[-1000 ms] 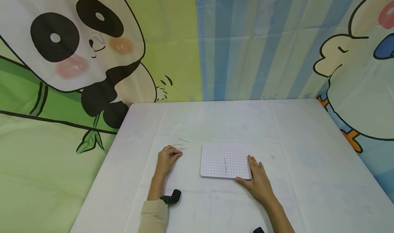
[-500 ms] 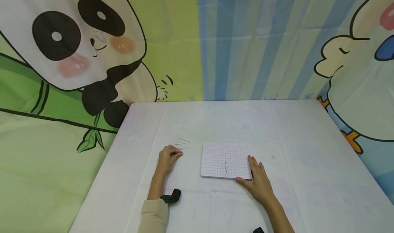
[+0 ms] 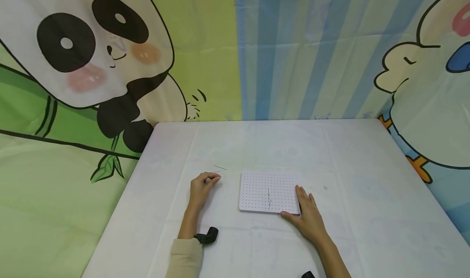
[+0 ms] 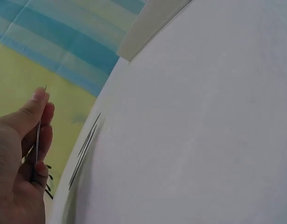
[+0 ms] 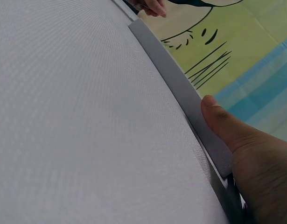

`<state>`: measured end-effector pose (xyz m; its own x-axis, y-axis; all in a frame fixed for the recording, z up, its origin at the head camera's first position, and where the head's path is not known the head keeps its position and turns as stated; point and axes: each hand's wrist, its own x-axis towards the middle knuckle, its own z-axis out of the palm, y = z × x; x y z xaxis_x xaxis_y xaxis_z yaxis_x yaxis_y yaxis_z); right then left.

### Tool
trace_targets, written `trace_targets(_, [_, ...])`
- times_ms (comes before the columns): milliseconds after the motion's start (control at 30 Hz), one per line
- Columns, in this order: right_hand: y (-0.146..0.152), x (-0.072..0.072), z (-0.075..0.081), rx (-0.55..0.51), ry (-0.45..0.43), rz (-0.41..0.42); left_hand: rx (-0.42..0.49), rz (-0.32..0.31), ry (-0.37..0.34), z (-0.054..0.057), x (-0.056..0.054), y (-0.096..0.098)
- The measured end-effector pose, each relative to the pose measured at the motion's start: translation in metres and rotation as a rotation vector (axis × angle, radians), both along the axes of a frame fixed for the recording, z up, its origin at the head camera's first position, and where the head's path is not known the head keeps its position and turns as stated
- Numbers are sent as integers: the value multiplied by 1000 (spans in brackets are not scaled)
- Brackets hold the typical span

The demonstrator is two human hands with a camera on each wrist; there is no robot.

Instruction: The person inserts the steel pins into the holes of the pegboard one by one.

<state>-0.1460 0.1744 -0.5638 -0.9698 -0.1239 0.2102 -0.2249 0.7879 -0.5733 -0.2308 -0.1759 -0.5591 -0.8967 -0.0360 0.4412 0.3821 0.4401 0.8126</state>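
My left hand (image 3: 201, 188) is just above the tabletop, left of a white board with rows of small holes (image 3: 253, 188). Between its thumb and fingers it pinches a thin metal needle (image 4: 38, 142), whose tip pokes out past the thumb. Several similar needles (image 4: 83, 156) lie on the table beside that hand. My right hand (image 3: 309, 212) rests at the board's near right corner, thumb at the front edge and straight fingers along the right side. Several thin needles (image 5: 210, 65) rise upright from the board.
A white cloth covers the table (image 3: 349, 155). Behind it hangs a printed curtain (image 3: 293, 65) with a panda and stripes. A black wrist camera (image 3: 207, 235) sits on the left wrist, and part of another (image 3: 308, 274) shows at the bottom edge.
My left hand has shifted slightly away and to the right, with a needle now pinched in its fingers. Fewer needles show on the table beside it. The right hand and board stay put.
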Motion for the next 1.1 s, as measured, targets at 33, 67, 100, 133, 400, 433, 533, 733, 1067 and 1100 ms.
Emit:
trace_targets(33, [0, 0, 0, 0, -1, -1, 23, -11, -5, 2, 0, 2])
trace_targets(67, [0, 0, 0, -1, -1, -2, 44, -23, -5, 4, 0, 5])
trace_targets(100, [0, 0, 0, -1, -1, -3, 60, -36, -3, 6, 1, 7])
trace_targets(133, [0, 0, 0, -1, 0, -3, 74, -48, -3, 9, 2, 10])
trace_targets(400, [1, -1, -2, -1, 18, 5, 92, -56, -7, 49, 22, 45])
trace_targets(433, [2, -1, -2, -3, 20, 7, 107, -56, -4, 50, 23, 50])
trace_targets(533, [2, -1, -2, -10, 17, 13, 145, -58, 24, 51, 26, 65])
trace_targets(733, [2, -1, -1, -12, 5, 10, 196, -169, 62, 42, 26, 94])
trace_targets(1067, [2, -2, -2, -20, 3, 10, 19, -297, 110, 34, 26, 132])
trace_targets(1100, [2, -1, -1, -23, 2, 11, -2, -302, 113, 30, 24, 133])
